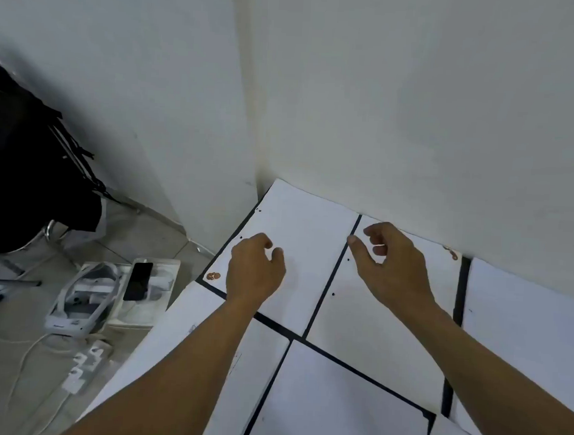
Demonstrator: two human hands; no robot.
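As the left hand (pixel 256 269) and right hand (pixel 388 259) hover with loosely curled, empty fingers over the sheets (pixel 305 225), work seems unstarted (phone (pixel 138 281) at nine o'clock).

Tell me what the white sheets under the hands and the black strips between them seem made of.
White sheets: probably paper, matt; thin edges lift and curl by the wall, and stains mark them. Black strips: material unclear, perhaps a dark tabletop showing through the gaps.

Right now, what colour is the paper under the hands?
The paper is white, seen best in the head view.
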